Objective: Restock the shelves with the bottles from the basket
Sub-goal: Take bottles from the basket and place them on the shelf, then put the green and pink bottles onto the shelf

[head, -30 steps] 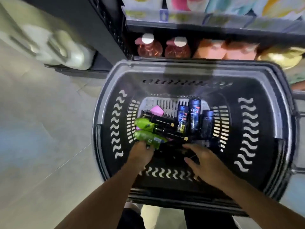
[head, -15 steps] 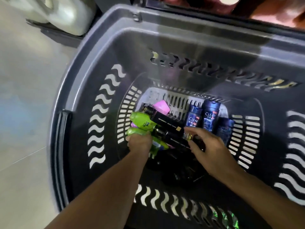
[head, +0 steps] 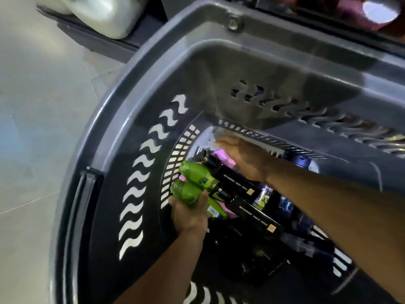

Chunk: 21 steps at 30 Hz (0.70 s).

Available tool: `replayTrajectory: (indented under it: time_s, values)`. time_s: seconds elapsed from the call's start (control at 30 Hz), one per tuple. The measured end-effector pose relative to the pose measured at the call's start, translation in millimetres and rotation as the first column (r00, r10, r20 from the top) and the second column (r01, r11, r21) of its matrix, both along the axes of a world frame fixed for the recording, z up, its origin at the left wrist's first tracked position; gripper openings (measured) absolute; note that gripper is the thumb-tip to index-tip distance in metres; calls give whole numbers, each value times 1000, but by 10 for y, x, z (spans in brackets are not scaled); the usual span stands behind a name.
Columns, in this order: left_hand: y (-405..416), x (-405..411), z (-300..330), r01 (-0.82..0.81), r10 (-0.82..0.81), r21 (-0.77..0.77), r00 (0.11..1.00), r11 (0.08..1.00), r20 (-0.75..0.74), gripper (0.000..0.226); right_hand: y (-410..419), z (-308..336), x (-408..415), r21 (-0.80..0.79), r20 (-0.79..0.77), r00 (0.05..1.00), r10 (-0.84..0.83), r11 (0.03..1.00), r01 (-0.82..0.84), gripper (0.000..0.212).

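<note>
Down inside the dark grey basket (head: 140, 88) both of the person's hands are among the bottles. The left hand (head: 189, 215) is at the basket's left inner wall, its fingers curled round the lower green bottle (head: 186, 194), which lies on its side with the cap pointing at the wavy white slots of that wall. A second green bottle (head: 198, 174) lies touching it, just further from the person. The right hand (head: 245, 157) reaches across toward the basket's far wall, fingers stretched out fairly straight and flat over a pink bottle (head: 221, 155); whether the fingers actually press the pink bottle or only hover above it cannot be told, since the fingertips are blurred against the pale basket floor. Two long black bottles with small gold labels lie side by side at a slant in the middle of the basket: the upper black bottle (head: 230, 175) runs under the right wrist, and the lower black bottle (head: 252, 212) lies beside it, nearer the person. To the right of these, partly hidden under the right forearm, sit dark blue bottles (head: 285, 205), their labels too dim to read. Outside the basket, beyond its far left corner, a white jug (head: 109, 14) rests on a low dark shelf (head: 92, 38) above the pale tiled floor (head: 39, 106).
</note>
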<state>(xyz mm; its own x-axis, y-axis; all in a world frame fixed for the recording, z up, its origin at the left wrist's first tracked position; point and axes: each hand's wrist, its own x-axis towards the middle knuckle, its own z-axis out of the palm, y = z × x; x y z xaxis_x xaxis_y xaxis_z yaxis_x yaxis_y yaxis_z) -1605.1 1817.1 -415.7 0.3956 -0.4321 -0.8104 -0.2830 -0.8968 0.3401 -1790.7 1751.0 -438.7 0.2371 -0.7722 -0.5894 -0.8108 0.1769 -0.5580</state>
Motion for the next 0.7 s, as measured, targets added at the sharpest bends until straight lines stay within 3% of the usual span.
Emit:
replayTrajectory:
  time_s: [0.07,0.2,0.4,0.53,0.7]
  values:
    - [3,8,-23,-15,15,-5,1000,1000,-10,73,-21,-86,11,-11,-52,995,90,996,-91,49]
    - [3,38,-82,-20,18,-46,999,999,-39,61,87,-101,-51,-52,-73,992,106,993,-110,51]
    - [-13,63,-17,-59,47,-92,990,994,-130,55,39,-23,-136,188,-154,987,49,982,-19,43]
    - [-32,49,77,-10,-10,-111,984,994,-179,51,152,267,-238,254,-167,983,-82,959,123,53]
    - [-90,18,321,188,-216,-188,966,964,-143,44,472,560,-549,247,29,936,-352,909,334,41]
